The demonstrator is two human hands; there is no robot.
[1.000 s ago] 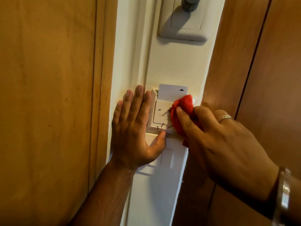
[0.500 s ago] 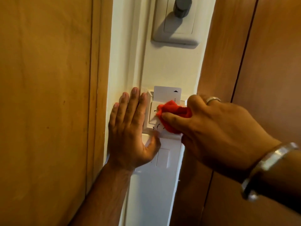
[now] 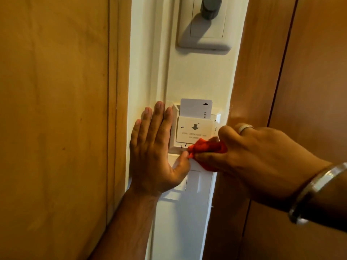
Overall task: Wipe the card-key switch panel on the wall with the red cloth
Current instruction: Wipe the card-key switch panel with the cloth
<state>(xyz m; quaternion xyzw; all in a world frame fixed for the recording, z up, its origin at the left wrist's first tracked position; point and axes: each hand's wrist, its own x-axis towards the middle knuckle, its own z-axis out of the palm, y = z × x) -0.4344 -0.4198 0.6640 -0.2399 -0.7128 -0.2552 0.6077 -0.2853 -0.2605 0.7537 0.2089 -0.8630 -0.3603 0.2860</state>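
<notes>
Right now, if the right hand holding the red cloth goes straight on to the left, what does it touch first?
Most likely the left hand's thumb: the right hand with the bunched red cloth already nearly touches it.

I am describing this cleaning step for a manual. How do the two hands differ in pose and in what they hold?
The left hand lies open and flat on the white wall beside the white card-key switch panel, holding nothing; the right hand is closed around the bunched red cloth. The right hand wears a silver ring and a silver bracelet; the left hand shows neither. Both are bare.
</notes>
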